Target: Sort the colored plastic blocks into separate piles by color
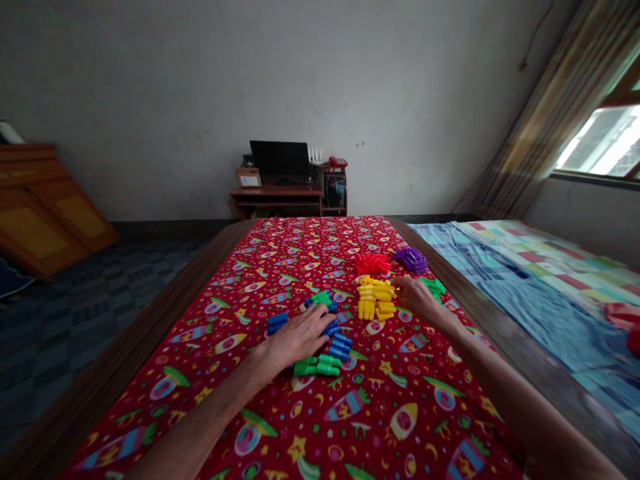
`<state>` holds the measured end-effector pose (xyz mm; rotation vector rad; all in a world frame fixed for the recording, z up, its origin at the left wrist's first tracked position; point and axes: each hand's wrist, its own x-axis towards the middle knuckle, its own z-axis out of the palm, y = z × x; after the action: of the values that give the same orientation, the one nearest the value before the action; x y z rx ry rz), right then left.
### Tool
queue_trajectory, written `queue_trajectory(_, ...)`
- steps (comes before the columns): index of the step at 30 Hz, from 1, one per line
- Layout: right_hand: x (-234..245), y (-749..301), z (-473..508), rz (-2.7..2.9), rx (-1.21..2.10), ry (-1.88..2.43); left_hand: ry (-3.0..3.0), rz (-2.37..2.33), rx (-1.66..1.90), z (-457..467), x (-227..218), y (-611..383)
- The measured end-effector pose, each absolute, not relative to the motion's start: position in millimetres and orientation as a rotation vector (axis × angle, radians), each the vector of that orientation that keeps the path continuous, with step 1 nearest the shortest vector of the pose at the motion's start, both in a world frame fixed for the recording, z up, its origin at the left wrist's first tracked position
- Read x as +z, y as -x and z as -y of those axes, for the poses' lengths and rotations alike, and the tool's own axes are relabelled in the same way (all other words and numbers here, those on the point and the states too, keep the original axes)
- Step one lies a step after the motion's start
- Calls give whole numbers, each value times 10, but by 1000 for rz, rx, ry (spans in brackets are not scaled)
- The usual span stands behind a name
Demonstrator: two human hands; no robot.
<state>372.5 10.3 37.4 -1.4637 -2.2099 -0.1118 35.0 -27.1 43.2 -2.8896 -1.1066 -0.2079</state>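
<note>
My left hand (306,330) lies palm down over a loose group of small tube-shaped plastic pieces, its fingers stretched out and slightly apart. Around it are blue pieces (341,347), more blue pieces (277,323) at its left, green pieces (317,365) nearer me and a green cluster (320,298) beyond the fingertips. My right hand (414,295) is at the right edge of a yellow pile (375,297), fingers bent together; anything between them is hidden. Some green pieces (434,287) lie just beyond that hand.
A red pile (373,263) and a purple pile (411,259) lie farther back on the red patterned tablecloth (400,400). The wooden table edge (125,347) runs along the left. A bed (540,293) stands at the right, and a desk with a monitor (280,160) stands against the wall.
</note>
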Motion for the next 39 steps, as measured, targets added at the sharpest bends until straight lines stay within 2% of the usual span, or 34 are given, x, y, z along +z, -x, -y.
queue_trajectory(4, 544, -3659, -69, 2156, -121, 1607, 2901, 1114, -238, 268, 418, -341)
queue_trajectory(11, 674, -3274, 36, 2095, -4, 1363, 2959, 1118, -258, 250, 446, -317)
queue_trajectory(16, 585, -2768, 186, 2292, 182, 1056, 2982, 1314, -320, 169, 523, -308)
queue_trajectory(21, 529, -2339, -99, 2473, 182, 855, 3065, 1378, -270, 66, 580, -185)
queue_trajectory(27, 587, -2112, -352, 2720, 268, 896, 3082, 1366, -143, 86, 629, -103)
queue_trajectory(32, 704, -2485, -87, 2471, 123, 1001, 3014, 1433, -75, 130, 711, -167)
queue_trajectory(39, 761, -3918, 79, 2138, -277, 1383, 2918, 1480, -6, 228, 834, -84)
